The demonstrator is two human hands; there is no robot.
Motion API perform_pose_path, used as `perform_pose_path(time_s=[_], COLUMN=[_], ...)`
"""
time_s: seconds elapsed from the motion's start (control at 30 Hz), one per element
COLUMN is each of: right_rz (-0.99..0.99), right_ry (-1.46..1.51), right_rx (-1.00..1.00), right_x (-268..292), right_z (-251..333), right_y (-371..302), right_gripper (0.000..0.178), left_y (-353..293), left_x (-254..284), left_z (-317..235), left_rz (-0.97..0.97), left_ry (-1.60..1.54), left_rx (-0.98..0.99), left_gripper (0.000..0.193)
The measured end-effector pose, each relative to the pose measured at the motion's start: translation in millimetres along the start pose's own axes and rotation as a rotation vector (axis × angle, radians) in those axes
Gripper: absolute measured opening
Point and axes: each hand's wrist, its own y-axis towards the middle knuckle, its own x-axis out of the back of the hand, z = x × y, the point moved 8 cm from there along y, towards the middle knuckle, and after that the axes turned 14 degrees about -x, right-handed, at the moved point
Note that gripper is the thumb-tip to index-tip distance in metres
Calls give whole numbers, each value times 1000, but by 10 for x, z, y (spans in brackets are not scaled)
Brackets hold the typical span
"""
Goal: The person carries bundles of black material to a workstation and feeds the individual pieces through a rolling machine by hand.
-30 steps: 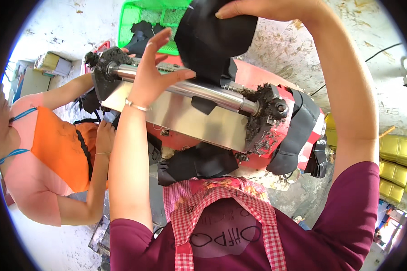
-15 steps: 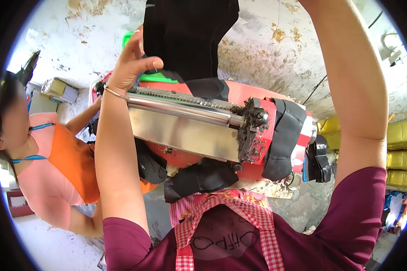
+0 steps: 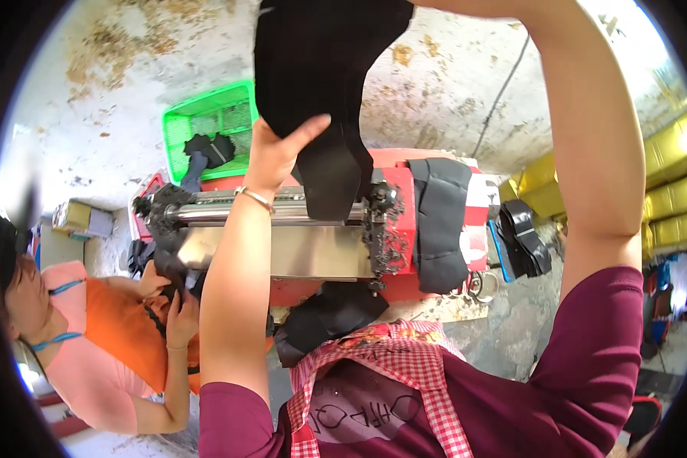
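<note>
A tall black sheet with curved edges [image 3: 313, 69] hangs upright in front of me, its lower end over the steel roller [image 3: 282, 212] of a red machine [image 3: 399, 221]. My left hand [image 3: 278, 153] grips the sheet near its lower left edge. The thumb lies stretched across the front; the fingers are hidden behind. My right forearm rises along the right and bends toward the sheet's top, with the hand beyond the upper edge. Below the roller is a shiny metal plate [image 3: 313, 252]. Dark shreds [image 3: 385, 237] cling to the machine's right end.
Folded black pieces [image 3: 440, 229] drape over the machine's right side; another black piece [image 3: 332, 317] lies before me. A green crate [image 3: 172, 141] with dark pieces stands behind left. At left, a co-worker in an orange apron [image 3: 126, 317] handles dark material. Yellow stacks [image 3: 672, 160] line the right.
My left hand has moved right and down, and its thumb now lies on the sheet. My view has shifted, showing more of the green crate. The co-worker's hands have come together.
</note>
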Motion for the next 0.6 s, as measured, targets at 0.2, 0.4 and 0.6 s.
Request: perform_pose_path(time_s=[0.2,0.4,0.6], right_rz=[-181,-39,628], right_ry=[-167,-192,119], right_rx=[-137,-78,-336], right_x=[155,-487,-1629], right_z=[-303,160,338], right_y=[-1089,-2537,-3410], right_gripper=[30,17,54], left_y=[412,-91,-37], left_x=[-666,-1538,-1052], left_z=[181,726,806], left_rz=[228,934,719], left_ry=[504,681,611], left_rx=[-425,-317,-19], left_gripper=[28,57,39])
